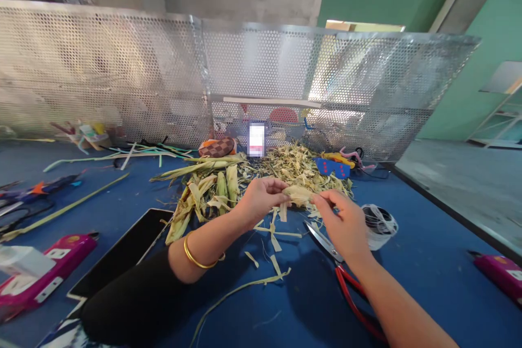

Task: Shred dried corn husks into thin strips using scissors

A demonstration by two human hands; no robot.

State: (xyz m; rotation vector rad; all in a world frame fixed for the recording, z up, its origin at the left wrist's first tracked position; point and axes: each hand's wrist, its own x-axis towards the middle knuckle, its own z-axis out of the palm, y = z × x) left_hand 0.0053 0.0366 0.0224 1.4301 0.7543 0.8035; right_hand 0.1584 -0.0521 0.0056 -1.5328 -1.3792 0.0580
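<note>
Between my two hands a pale, dry corn husk piece (299, 194) is stretched above the blue table. My left hand (263, 201) pinches its left end, and my right hand (340, 220) pinches its right end. Under my right hand lie scissors (330, 247) with red handles, blades pointing up and left. Thin husk strips (274, 231) are scattered on the table below the hands. Behind my left hand sits a bunch of whole corn husks (220, 185). A heap of shredded husk (299, 166) lies just beyond the hands.
A white spool of cord (379, 225) stands right of my right hand. A dark tray-like panel (122, 250) lies beside my left arm. Magenta power strips (57, 266) rest at the left and right. Perforated metal panels (261, 65) rise behind the table (326, 304).
</note>
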